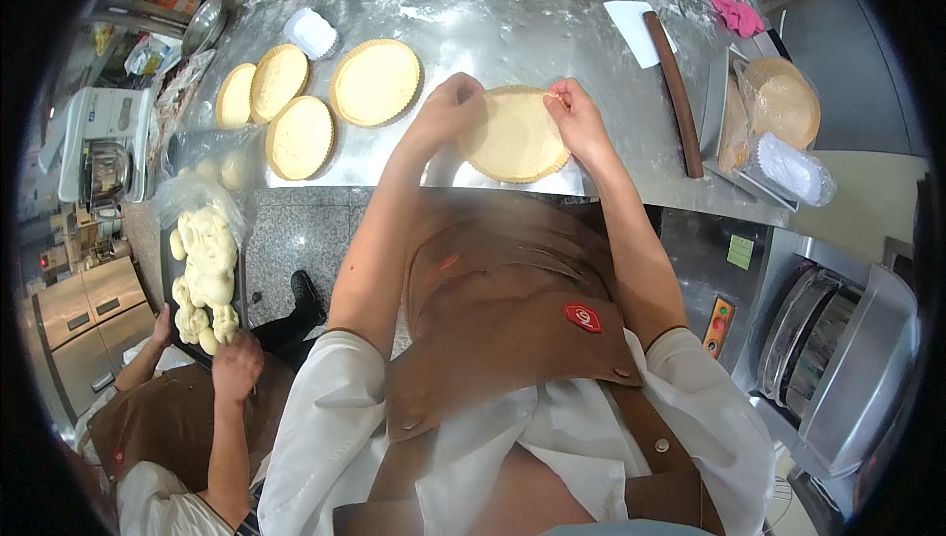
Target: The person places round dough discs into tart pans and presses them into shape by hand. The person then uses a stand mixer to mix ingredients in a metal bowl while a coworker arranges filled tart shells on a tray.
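Observation:
A round tart pan lined with pale dough [512, 140] lies at the table's near edge, in front of my body. My left hand [448, 110] is closed at the upper left of its fluted rim, fingers curled against the dough. At the upper right of the same rim, my right hand [579, 122] pinches the edge between thumb and fingers. Left of my hands is another dough-lined tart pan [375, 83], with several more beside it, one of them the nearer pan [301, 138]. The fingertips of my left hand are partly hidden.
A rolling pin [674, 95] and white scraper [636, 32] lie to the right, near a box of wrapped paper liners [781, 102]. White fluted cups [309, 33] sit at the back left. At lower left, a co-worker's hand [237, 367] touches dough pieces [209, 258] on a tray.

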Tool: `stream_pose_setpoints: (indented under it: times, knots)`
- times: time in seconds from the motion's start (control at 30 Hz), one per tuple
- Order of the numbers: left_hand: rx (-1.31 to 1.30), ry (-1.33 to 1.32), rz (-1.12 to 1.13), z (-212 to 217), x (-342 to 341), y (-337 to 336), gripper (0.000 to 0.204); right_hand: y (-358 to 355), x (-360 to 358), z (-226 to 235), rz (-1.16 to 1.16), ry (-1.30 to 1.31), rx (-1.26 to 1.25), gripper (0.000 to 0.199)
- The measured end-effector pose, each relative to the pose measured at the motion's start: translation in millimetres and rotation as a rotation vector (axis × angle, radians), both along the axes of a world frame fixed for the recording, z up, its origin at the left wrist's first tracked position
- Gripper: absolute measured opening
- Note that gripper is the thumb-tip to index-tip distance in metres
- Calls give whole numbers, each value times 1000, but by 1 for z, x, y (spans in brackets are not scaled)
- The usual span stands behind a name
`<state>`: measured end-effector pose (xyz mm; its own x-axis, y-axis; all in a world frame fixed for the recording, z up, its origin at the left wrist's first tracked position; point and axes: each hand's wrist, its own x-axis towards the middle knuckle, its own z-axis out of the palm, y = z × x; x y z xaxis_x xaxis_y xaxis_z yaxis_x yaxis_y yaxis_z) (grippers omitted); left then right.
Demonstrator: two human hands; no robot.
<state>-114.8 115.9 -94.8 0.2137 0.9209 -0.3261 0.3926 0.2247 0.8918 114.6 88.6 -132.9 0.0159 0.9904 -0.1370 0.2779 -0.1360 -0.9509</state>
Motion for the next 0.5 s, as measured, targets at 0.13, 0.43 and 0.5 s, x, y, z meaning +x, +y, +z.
stream_pose_setpoints:
  times: [0.13,0.43,0.5]
  knots:
    - [-8,-34,-33,17,28,-11,22,-10,0,19,87,307,-65,25]
    - [-113,-147,-59,19,33,-22,25,-1,1,30,172,39,-141,26]
    - [-78,-69,-114,25,35,-21,26,-1,0,36,182,-7,-118,25]
